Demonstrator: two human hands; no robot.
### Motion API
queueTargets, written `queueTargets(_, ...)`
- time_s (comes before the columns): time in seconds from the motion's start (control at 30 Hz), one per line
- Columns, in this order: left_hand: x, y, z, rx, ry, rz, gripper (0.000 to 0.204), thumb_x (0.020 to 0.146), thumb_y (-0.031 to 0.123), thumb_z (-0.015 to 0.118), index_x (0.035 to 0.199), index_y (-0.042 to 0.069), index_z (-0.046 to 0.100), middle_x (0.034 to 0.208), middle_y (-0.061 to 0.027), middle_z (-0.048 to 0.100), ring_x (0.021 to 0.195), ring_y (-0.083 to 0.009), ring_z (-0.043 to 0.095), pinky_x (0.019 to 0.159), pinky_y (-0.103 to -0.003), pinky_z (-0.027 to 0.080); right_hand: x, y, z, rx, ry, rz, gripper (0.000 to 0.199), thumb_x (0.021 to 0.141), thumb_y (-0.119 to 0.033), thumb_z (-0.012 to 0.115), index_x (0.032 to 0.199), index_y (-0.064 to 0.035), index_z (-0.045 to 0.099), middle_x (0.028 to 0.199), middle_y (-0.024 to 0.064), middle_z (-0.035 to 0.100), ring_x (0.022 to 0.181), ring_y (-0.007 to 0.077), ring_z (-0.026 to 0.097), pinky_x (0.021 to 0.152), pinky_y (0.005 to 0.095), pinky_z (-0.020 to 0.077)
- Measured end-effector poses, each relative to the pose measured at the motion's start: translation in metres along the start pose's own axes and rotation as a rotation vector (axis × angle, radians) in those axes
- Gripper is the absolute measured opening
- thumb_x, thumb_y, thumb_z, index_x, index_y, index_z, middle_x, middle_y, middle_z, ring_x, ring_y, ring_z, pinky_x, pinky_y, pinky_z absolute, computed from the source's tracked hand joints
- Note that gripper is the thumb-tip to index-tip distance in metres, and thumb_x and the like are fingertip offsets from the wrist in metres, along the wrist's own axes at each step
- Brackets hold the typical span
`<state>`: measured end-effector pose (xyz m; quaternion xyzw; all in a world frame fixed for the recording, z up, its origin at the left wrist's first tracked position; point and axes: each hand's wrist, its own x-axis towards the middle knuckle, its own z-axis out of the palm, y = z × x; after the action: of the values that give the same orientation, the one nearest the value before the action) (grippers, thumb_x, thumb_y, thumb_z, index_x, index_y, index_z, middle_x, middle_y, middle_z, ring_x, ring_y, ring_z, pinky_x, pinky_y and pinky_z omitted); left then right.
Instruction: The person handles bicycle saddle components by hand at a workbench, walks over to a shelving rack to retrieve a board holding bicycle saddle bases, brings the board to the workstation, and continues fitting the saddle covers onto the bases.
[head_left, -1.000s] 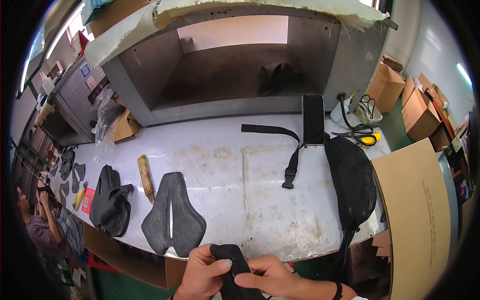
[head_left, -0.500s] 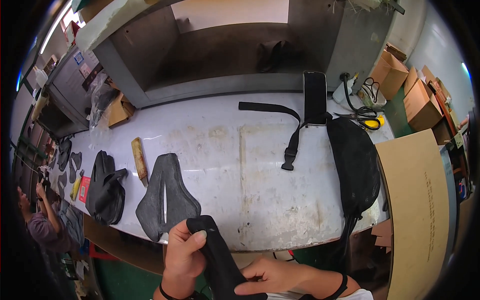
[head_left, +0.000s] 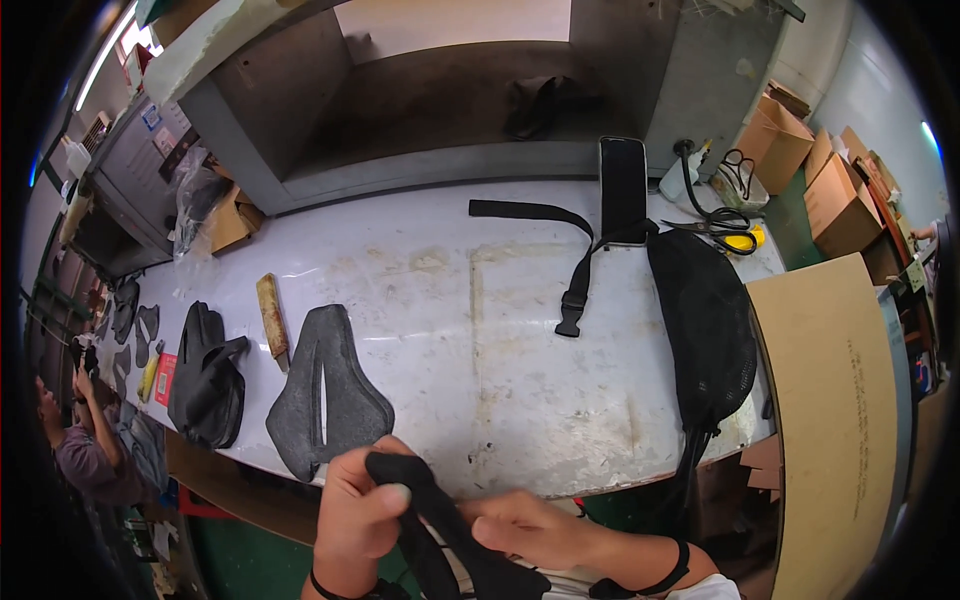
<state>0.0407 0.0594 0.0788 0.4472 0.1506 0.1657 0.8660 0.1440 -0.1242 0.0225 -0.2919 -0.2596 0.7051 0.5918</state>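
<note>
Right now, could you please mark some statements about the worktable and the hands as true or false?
1. Both hands hold one black fabric piece. True: left hand and right hand grip it.
2. The scissors lie at the table's left end. False: at the far right.
3. The dark phone lies beside the black strap. True.
4. The grey split pad is in the left hand. False: it lies on the table.
</note>
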Motion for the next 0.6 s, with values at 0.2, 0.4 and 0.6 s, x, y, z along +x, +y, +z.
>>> queueTargets(0.2, -0.008, 0.002, 0.017, 0.134, -0.020, -0.037, 0.033, 0.085, 0.018, 0.074, 0.103, -0.005, 0.061, 0.095, -0.0095, 0.059, 0.085, -0.0174, 0.061, 0.080, -0.030, 0.050, 0.020, -0.055, 0.041, -0.855, 0.655, -0.487, 0.024, 0.082, -0.016, 0.080, 0.089, 0.0018, 0.065, 0.079, 0.0076, 0.062, 0.069, 0.0129, 0.058, 0.061, 0.0289, 0.0461)
queueTargets(0.4, -0.011, 0.004, 0.010, -0.015, -0.083, 0.025, 0.031, 0.094, 0.029, 0.065, 0.098, 0.000, 0.054, 0.093, -0.0085, 0.060, 0.080, -0.0141, 0.056, 0.072, -0.028, 0.044, 0.016, -0.048, 0.055, -0.217, 0.593, -0.445, 0.020, 0.088, -0.001, 0.070, 0.107, 0.0063, 0.067, 0.092, 0.0086, 0.068, 0.085, 0.0095, 0.063, 0.070, 0.0232, 0.0513)
queueTargets(0.6, -0.017, 0.031, 0.016, 0.637, -0.084, 0.145, 0.028, 0.095, 0.017, 0.051, 0.075, -0.002, 0.053, 0.078, -0.0110, 0.060, 0.071, -0.0154, 0.053, 0.065, -0.029, 0.042, 0.013, -0.057, 0.068, -0.047, 0.493, -0.348, 0.015, 0.091, -0.007, 0.069, 0.100, 0.0044, 0.067, 0.076, 0.0037, 0.065, 0.067, 0.0101, 0.060, 0.061, 0.0241, 0.0486)
